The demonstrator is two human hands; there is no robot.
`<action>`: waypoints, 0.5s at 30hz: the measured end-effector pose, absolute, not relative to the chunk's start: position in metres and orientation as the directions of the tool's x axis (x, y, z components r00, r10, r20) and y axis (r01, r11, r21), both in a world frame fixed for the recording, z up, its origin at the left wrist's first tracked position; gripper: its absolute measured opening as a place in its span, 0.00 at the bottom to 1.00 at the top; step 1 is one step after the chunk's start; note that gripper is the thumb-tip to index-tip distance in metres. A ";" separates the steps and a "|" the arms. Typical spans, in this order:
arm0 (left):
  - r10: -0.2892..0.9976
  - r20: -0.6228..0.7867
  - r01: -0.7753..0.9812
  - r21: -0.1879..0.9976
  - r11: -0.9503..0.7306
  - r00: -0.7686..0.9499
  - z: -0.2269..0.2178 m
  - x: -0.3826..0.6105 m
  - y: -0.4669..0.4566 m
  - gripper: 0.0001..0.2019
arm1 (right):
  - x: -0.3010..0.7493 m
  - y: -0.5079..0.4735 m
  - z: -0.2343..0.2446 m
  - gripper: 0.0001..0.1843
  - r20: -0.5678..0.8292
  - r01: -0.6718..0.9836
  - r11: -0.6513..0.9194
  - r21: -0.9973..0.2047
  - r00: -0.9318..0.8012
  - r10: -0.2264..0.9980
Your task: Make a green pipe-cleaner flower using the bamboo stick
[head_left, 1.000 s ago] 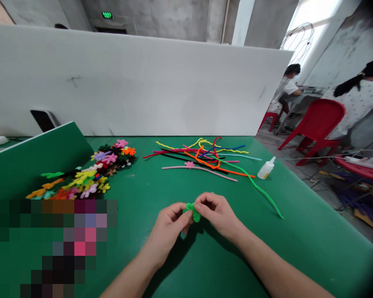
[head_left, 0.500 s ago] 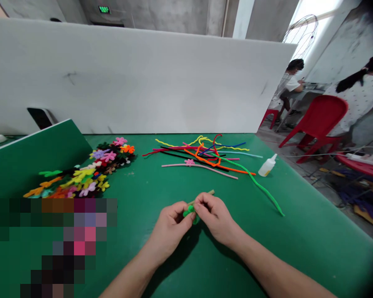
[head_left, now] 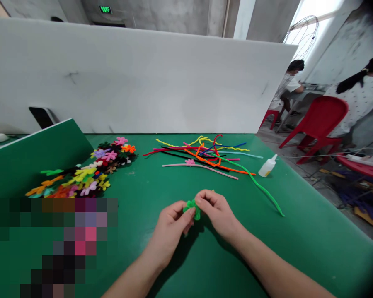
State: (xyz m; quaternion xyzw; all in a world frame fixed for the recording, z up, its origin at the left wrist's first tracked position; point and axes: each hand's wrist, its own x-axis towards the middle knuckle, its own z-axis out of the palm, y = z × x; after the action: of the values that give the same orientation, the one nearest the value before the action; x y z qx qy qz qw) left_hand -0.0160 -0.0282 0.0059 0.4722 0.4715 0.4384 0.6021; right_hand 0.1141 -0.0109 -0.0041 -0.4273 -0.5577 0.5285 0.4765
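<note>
My left hand [head_left: 170, 225] pinches the green flower [head_left: 191, 204] between thumb and fingers, and my right hand [head_left: 216, 211] pinches its upper right edge; the flower sits between them, over the table [head_left: 133, 215]. This looks like fine petal work, so I'd anchor the centre firmly with the left and press lightly with the right, one petal at a time, sparing the fuzz.

green flower [head_left: 191, 204]: now more face-on; right hand [head_left: 216, 210]: slightly higher
</note>
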 end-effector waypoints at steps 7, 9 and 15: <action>0.950 -0.252 -0.384 0.871 0.306 0.184 0.002 -0.022 -0.023 0.07 | 0.121 -0.008 -0.002 0.10 0.047 -0.091 0.031 -0.995 -0.185 0.982; 0.951 -0.244 -0.373 0.878 0.300 0.190 0.001 -0.023 -0.022 0.07 | 0.120 -0.008 -0.003 0.09 0.083 -0.091 0.066 -0.994 -0.196 0.977; 0.951 -0.213 -0.336 0.899 0.281 0.226 0.002 -0.022 -0.024 0.09 | 0.120 -0.007 -0.006 0.10 0.128 -0.030 0.124 -0.992 -0.224 0.966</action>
State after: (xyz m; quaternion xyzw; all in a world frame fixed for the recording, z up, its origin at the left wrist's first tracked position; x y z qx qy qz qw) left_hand -0.0219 -0.0242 0.0016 0.3747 0.4100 0.4681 0.6873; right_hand 0.1196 -0.0070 -0.0065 -0.4034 -0.5803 0.5247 0.4747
